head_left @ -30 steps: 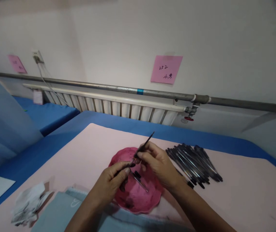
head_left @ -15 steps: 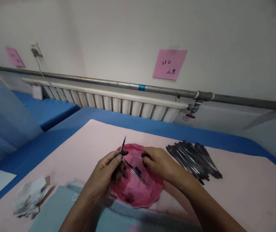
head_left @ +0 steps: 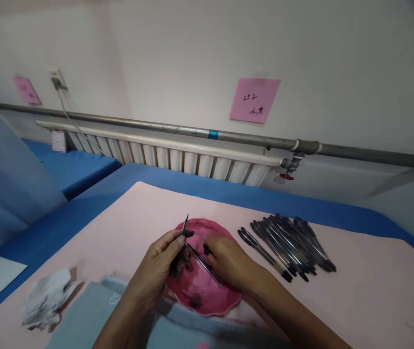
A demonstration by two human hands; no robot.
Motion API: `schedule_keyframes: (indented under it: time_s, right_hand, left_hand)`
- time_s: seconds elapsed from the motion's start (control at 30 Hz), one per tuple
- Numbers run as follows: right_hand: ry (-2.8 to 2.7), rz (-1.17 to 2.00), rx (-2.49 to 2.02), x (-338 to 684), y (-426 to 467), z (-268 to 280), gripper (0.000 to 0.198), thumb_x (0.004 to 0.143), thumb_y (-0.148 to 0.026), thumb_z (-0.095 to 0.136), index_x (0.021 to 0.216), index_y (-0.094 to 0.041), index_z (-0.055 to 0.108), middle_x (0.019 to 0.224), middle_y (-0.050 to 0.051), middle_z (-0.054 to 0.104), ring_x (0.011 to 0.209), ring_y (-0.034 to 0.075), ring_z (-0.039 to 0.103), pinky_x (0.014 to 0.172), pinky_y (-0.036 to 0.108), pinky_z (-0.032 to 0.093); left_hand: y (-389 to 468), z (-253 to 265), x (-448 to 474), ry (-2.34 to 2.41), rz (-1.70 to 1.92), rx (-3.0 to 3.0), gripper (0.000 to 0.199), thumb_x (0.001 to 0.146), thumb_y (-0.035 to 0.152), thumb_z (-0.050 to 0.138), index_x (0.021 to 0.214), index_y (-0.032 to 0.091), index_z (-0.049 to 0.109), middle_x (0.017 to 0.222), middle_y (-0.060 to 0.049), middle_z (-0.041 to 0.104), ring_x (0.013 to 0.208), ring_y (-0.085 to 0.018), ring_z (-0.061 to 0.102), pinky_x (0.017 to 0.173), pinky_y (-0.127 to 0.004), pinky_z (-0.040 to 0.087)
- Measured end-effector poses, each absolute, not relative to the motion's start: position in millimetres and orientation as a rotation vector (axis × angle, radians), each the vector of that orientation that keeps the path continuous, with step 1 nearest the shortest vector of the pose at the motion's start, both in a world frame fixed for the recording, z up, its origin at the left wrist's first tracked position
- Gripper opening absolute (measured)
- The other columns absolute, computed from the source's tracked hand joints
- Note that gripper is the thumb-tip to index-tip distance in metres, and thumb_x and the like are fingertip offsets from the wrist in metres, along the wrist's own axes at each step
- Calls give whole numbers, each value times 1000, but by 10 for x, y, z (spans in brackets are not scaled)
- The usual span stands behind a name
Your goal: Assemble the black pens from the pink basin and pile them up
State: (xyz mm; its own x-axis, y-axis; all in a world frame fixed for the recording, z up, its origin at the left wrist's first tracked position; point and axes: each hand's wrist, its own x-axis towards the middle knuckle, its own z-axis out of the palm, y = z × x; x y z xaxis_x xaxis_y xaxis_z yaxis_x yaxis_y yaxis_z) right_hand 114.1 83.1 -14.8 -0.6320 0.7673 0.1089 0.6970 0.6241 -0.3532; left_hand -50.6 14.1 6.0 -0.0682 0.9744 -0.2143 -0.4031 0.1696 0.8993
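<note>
My left hand [head_left: 163,259] is closed on an uncapped pen [head_left: 185,226], pinched between thumb and index finger with its point up. Dark stains mark these fingers, and part of the pen is hidden by them. Below lies a pink plate [head_left: 207,303] with a scalloped rim and dark smudges. A clear pen barrel [head_left: 207,268] slants across it, its upper end close to my left fingers. Over the plate's right side, my right hand [head_left: 226,259] is closed, its fingertips pinching a small black pen cap [head_left: 206,249] that is mostly hidden.
Several capped black pens [head_left: 290,245] lie in a pile on the pink sheet [head_left: 366,281] to the right. Crumpled stained tissue [head_left: 49,298] and a blue-green cloth [head_left: 83,310] are at the left front. A radiator [head_left: 170,157] and pipe [head_left: 177,130] run behind the blue table edge.
My right hand has moved left and down over the plate, to where the black cap lay. Two pens at the pile's left side now show. My left hand still holds the pen.
</note>
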Motion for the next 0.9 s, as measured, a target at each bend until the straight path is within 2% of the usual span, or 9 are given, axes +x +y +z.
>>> schedule_keyframes:
  time_s: [0.1,0.2,0.33,0.43,0.53,0.63,0.73,0.9]
  right_hand:
    - [-2643,374,-1236,1177,860,-44,20,74,-7,45,80,-19,60,86,7,68,76,20,61,64,27,40]
    - [-2686,177,-1406,1218,876,68,20,80,-10,44,84,-17,62,88,10,67,75,22,63,62,29,40]
    - [-2786,30,-1537,1203,845,100,26,77,-3,44,87,-16,65,89,13,69,73,25,66,58,30,40]
    - [-2800,11,-1579,1142,809,38,30,76,-1,43,88,-16,67,87,14,70,72,27,67,55,30,41]
    - [-2798,20,-1591,1101,799,-24,31,77,-1,42,90,-14,67,89,15,70,71,28,67,54,30,42]
    - [-2805,44,-1555,1099,805,-52,30,77,-3,42,94,-11,66,93,17,69,73,29,67,55,32,42]
    - [-2804,56,-1487,1109,813,-64,27,77,-6,46,95,-12,66,96,17,67,74,28,65,57,32,42]
    - [-2817,136,-1384,1115,847,-96,24,78,-8,45,88,-14,65,93,14,67,77,26,64,61,31,43]
  left_hand:
    - [147,73,-503,1070,1318,694,29,73,39,68,89,15,65,57,4,55,44,-4,42,43,-16,29]
    - [154,101,-498,1077,1297,673,28,72,40,67,84,15,62,55,5,52,38,-2,32,39,-16,21]
    - [162,147,-492,1082,1285,637,24,73,37,65,75,15,57,55,6,50,39,-2,31,39,-16,20]
    - [165,165,-490,1063,1297,578,15,72,27,62,78,13,59,57,4,52,43,-3,37,40,-16,25]
    - [161,158,-499,1034,1338,520,19,68,19,62,86,12,61,61,2,57,46,-4,44,44,-16,33]
    - [161,151,-522,1019,1388,502,23,70,20,67,91,12,62,65,-1,62,52,-8,54,50,-18,42]
    - [173,158,-553,1035,1432,475,27,71,23,70,94,13,62,77,-7,70,67,-15,65,60,-24,51]
    - [186,163,-595,1072,1468,475,19,74,21,68,90,13,62,92,-10,72,78,-18,69,66,-27,55]
